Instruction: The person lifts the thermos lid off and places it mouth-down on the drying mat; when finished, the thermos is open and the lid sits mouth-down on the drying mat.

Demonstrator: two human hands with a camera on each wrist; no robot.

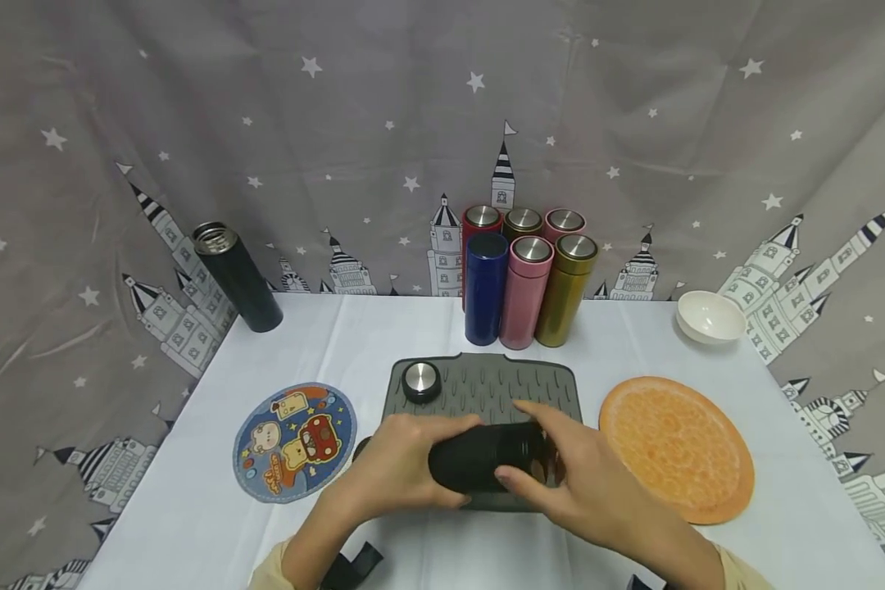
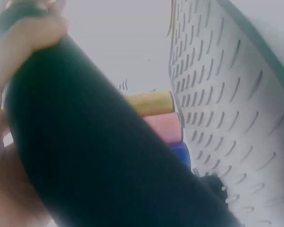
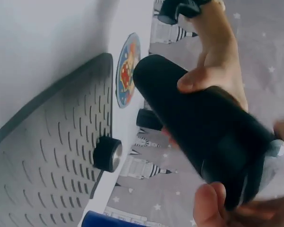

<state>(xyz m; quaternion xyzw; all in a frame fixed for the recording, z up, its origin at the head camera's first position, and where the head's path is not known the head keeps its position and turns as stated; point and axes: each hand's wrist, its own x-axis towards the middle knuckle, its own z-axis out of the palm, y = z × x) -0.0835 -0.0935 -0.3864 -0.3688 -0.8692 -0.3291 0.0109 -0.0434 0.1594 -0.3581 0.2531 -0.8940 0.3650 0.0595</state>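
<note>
A black vacuum flask (image 1: 472,460) is held tilted nearly on its side above the grey ridged mat (image 1: 512,389). My left hand (image 1: 401,463) grips its body, with the thumb along it in the right wrist view. At the other end my right hand (image 1: 586,479) has its thumb and fingers around the flask's mouth end. Something shiny shows there between the right fingers in the right wrist view, too blurred to tell. A black lid with a silver top (image 1: 421,383) sits on the mat's far left corner.
A dark lidless flask (image 1: 239,279) stands at the back left. Several coloured flasks, among them a blue one (image 1: 485,291), stand grouped at the back. A round cartoon mat (image 1: 295,442) lies left, an orange round mat (image 1: 676,449) right. A white bowl (image 1: 710,318) is back right.
</note>
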